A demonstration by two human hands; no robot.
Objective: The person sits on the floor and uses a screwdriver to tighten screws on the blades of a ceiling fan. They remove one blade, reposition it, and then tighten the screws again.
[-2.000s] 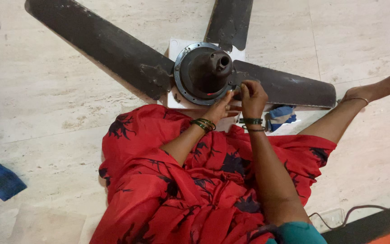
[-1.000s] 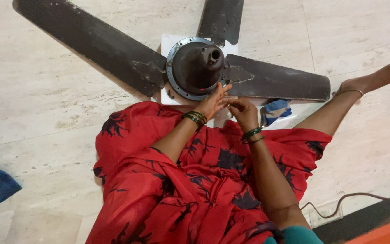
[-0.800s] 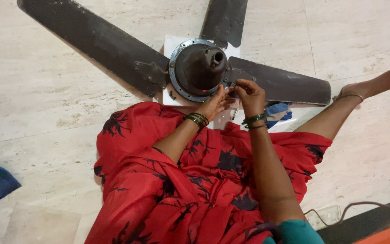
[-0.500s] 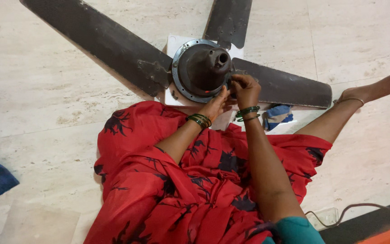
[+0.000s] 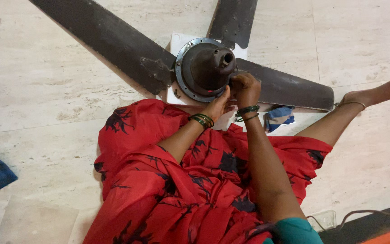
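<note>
Our right hand (image 5: 245, 88) is curled tight on the rim of the fan motor (image 5: 205, 68); our left hand (image 5: 218, 105) pinches that rim just beside it, contents unclear. The fan lies on white paper (image 5: 179, 41) over a pale stone floor (image 5: 46, 104), blue cloth (image 5: 278, 117) just right of the hands.

We see bare floor (image 5: 46, 104) left of the hub (image 5: 204, 68); blades (image 5: 104, 40) fence it, and a cloth (image 5: 278, 117) lies at right.

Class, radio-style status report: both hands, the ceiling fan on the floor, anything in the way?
Left hand and right hand both at rim of dark round metal fan motor housing, grip unclear. Three dark blades attached. Blue cloth beside right wrist, not obstructing.
</note>
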